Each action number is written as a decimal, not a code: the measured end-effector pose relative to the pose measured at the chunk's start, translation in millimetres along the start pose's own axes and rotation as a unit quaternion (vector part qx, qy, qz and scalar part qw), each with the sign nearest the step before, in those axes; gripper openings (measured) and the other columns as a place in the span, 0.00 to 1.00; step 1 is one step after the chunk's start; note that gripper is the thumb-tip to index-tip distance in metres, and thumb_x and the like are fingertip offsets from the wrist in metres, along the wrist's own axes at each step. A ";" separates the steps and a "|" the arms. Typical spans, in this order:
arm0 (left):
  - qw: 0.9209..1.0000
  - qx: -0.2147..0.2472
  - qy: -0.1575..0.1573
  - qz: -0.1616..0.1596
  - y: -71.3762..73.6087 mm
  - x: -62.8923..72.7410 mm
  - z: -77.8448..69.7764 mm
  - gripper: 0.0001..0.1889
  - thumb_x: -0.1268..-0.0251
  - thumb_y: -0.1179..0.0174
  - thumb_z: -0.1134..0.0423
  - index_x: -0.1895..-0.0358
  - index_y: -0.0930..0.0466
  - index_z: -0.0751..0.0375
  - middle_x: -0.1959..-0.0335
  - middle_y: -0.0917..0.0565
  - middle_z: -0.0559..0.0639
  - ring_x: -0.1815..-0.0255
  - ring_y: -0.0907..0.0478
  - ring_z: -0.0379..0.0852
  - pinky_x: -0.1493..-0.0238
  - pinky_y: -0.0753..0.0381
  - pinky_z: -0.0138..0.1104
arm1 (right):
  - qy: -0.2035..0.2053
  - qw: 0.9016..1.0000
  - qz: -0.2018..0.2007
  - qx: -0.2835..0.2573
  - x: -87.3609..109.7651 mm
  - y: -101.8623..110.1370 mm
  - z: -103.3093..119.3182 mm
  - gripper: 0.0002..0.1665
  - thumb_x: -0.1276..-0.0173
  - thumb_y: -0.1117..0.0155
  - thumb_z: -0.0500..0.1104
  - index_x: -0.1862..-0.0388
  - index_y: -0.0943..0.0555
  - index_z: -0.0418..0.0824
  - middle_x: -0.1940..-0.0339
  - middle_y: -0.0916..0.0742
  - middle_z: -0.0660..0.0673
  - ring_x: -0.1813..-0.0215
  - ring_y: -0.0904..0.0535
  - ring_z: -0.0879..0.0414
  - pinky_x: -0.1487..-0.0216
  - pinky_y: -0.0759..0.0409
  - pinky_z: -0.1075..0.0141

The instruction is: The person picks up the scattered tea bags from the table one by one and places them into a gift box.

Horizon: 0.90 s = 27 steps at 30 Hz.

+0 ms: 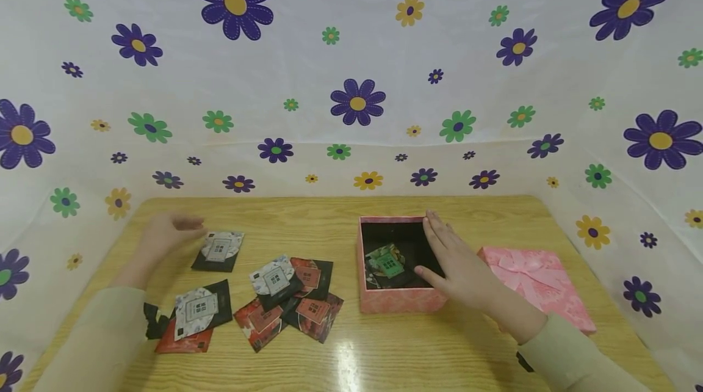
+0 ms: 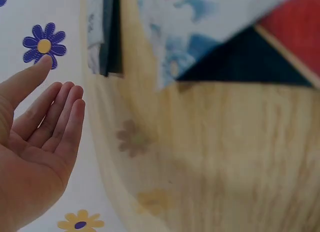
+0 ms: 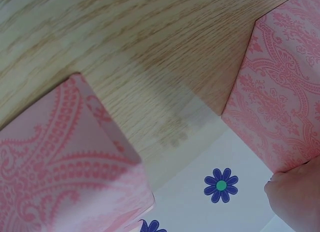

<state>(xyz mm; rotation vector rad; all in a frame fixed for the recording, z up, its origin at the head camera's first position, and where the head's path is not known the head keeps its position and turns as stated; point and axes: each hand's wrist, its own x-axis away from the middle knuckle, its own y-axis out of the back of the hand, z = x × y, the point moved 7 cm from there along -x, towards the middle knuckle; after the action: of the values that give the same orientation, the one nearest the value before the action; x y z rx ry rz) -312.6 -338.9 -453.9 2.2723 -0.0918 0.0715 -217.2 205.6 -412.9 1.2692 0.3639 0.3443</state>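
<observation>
My left hand [image 1: 167,236] hovers at the table's far left, fingers loosely bent and the palm bare. Just right of its fingertips lies a white-and-black sachet [image 1: 219,250]. The right hand [image 1: 456,264] rests over the right wall of an open pink box [image 1: 401,300], fingers stretched along the rim toward the back corner and thumb spread over the inside. A green-labelled sachet [image 1: 389,265] lies in the box's dark interior. In the right wrist view, part of that hand [image 3: 297,194] touches the box's patterned side [image 3: 280,86].
The pink lid [image 1: 540,282] with its ribbon bow lies right of the box, under the right forearm. Several red and white sachets [image 1: 315,309] overlap in the middle left. Nearer the left sleeve, a white sachet [image 1: 198,312] covers part of a red one [image 1: 189,343]. Flowered cloth surrounds the table.
</observation>
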 end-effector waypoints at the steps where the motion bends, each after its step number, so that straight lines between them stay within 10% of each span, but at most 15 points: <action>1: 1.000 0.002 -0.002 0.005 -1.1 0.5 0.5 0.28 0.25 0.32 0.56 0.33 0.22 0.74 0.39 0.15 0.73 0.33 0.23 0.75 0.30 0.29 0.68 | 0.001 1.000 -0.001 0.000 -0.2 0.1 0.2 0.54 0.20 0.40 0.59 0.13 0.52 0.31 0.10 0.49 0.34 0.10 0.52 0.35 0.14 0.46 0.38; 27: 0.997 -0.033 -0.057 0.034 -28.1 -1.7 7.0 0.26 0.28 0.30 0.57 0.35 0.19 0.72 0.38 0.17 0.74 0.39 0.19 0.71 0.37 0.19 0.63 | 0.003 1.000 -0.002 -0.001 -0.1 0.3 0.4 0.54 0.19 0.42 0.61 0.13 0.52 0.31 0.10 0.50 0.34 0.10 0.52 0.35 0.14 0.46 0.37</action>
<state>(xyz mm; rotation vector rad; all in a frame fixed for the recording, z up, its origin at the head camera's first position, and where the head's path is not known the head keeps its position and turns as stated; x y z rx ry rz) -311.6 -326.0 -480.0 2.2068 -0.2278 -0.0265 -217.2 205.3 -412.4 1.2648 0.3706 0.3440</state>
